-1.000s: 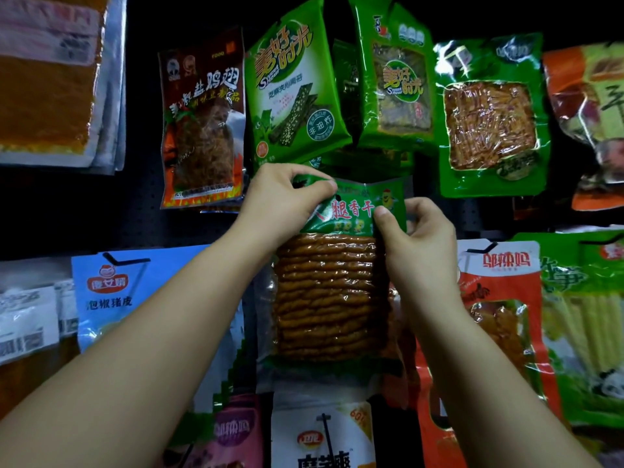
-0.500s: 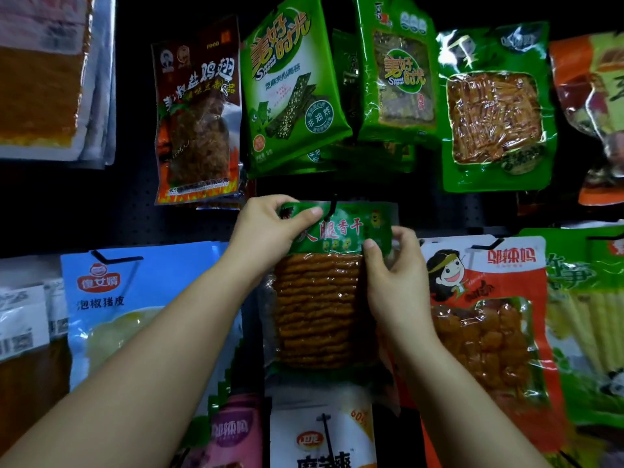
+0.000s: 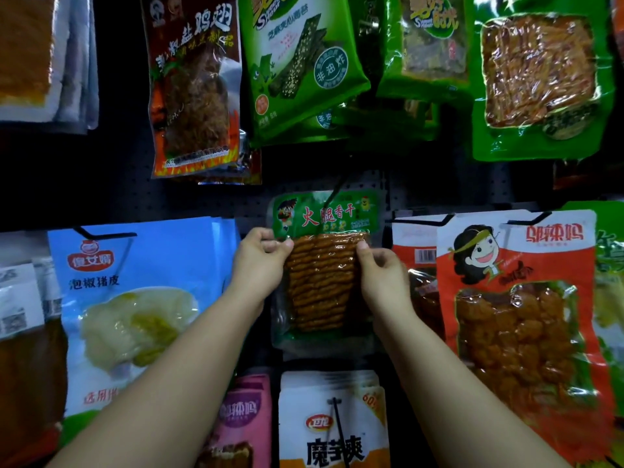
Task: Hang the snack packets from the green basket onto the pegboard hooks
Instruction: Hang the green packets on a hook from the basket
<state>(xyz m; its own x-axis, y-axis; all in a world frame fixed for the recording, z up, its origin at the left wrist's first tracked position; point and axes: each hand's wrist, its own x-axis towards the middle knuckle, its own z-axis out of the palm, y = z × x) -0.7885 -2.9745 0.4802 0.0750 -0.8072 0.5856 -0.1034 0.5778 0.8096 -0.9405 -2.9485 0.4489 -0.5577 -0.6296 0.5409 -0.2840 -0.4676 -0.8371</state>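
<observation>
A green-topped packet of brown snack sticks (image 3: 322, 275) hangs at the middle of the dark pegboard (image 3: 209, 201), with a black hook (image 3: 332, 194) running through its top edge. My left hand (image 3: 261, 261) pinches the packet's left edge just below the green header. My right hand (image 3: 380, 268) pinches its right edge at the same height. The green basket is out of view.
Hanging packets crowd the board: a blue one (image 3: 135, 298) to the left, a red-orange one (image 3: 520, 315) to the right, a dark chicken-wing packet (image 3: 196, 89) and green packets (image 3: 300, 62) above, pink (image 3: 239, 420) and white (image 3: 332, 420) packets below.
The packet has gone lower and back against the board, onto the hook. Both hands have slid from its green top corners down to its side edges.
</observation>
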